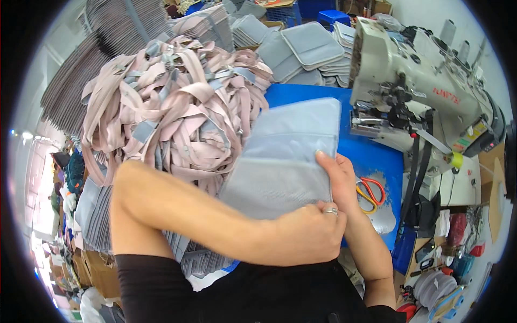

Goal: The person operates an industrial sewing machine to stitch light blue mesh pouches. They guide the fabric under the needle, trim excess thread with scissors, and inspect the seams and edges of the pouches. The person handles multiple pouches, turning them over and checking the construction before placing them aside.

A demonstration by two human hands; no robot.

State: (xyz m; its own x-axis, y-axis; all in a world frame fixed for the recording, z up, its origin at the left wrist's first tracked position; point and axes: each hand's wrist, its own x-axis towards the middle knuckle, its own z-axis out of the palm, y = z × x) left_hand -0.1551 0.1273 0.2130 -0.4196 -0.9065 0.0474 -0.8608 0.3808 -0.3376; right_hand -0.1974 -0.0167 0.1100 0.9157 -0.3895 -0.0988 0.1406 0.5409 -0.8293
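A grey rectangular fabric panel is held up tilted in front of me, with a mesh-like lower half and a pale edging. My right hand grips its right edge, thumb on the near face and fingers behind. Crossing from the left, my left arm reaches to the panel's lower right corner. There my left hand, wearing a ring, is closed on the edge beside the right wrist; its fingertips are partly hidden. Scissors with red and yellow handles lie on the blue table just right of my right hand.
A large heap of pink and grey straps rises at left. Behind it stand tall stacks of grey panels. More grey panels are piled at the back. A sewing machine stands at right, with thread spools beyond.
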